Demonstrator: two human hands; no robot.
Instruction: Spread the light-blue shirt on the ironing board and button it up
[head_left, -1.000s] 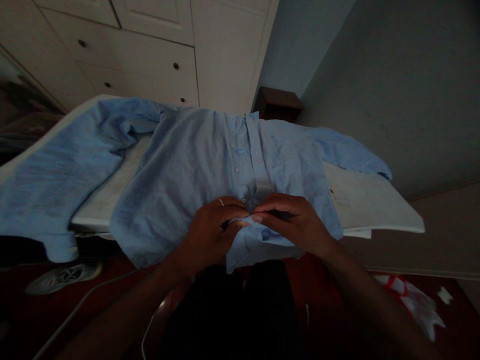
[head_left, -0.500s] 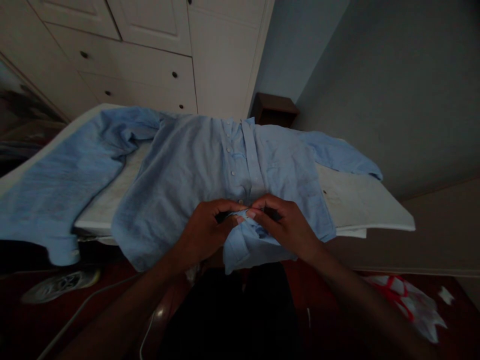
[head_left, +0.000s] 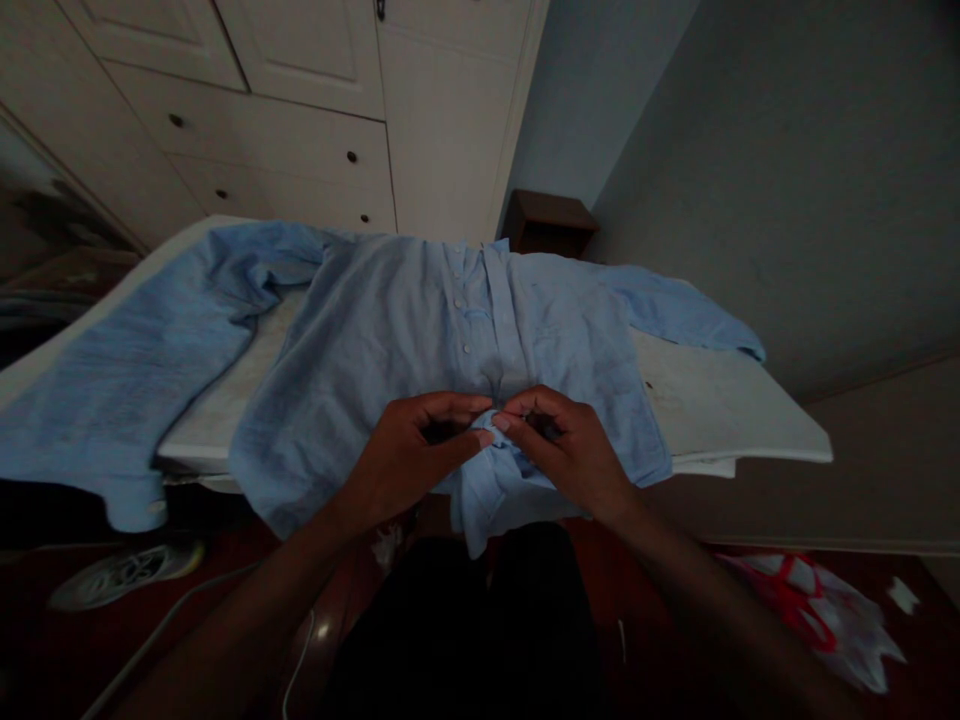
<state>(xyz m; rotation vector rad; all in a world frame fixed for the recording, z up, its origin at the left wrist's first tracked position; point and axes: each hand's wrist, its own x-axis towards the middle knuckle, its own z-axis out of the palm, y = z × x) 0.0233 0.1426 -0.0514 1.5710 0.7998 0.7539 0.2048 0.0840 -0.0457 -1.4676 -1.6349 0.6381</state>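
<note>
Two hands are working at the cloth just below the middle of the frame. The left hand point(head_left: 405, 450) is pinching a bunched fold of the shirt point(head_left: 375, 330) between thumb and forefinger; the right hand point(head_left: 577, 450) is gripping the same fold, fingertips nearly meeting. Whether a button is sitting inside the pinch, I cannot tell; fingers are covering it. The shirt is lying across the board point(head_left: 731, 405) at mid-frame, buttons point(head_left: 466, 348) running up the centre beside a loose front strip point(head_left: 506, 300).

Risks (judgement): the fold is small, so a slackening pinch could let it slip. Tugging hard could be dragging the upper body askew, since nothing visible is pinning it. The near hem and the cuff point(head_left: 136, 505) at lower left are hanging over the edge; their weight could be pulling cloth off. The cord point(head_left: 169, 612), lower left, could be catching a foot.
</note>
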